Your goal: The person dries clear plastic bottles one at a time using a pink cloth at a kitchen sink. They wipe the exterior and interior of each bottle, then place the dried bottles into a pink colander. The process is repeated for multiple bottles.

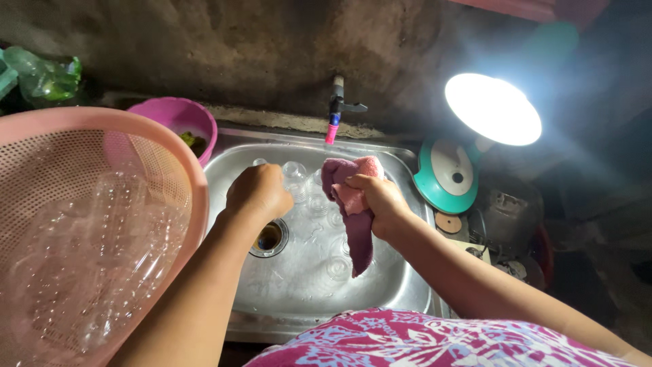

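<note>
Both bare forearms extend forward from the lower edge of the view, converging slightly toward the middle. The left hand (259, 192) is seen from the back, knuckles up, fingers curled down and inward into a loose fist; what they enclose cannot be seen. The right hand (380, 202) sits level with it and just beside it, wrist bent slightly, fingers (358, 182) and thumb clenched tight in a firm grip. The two hands are apart, not touching.
</note>
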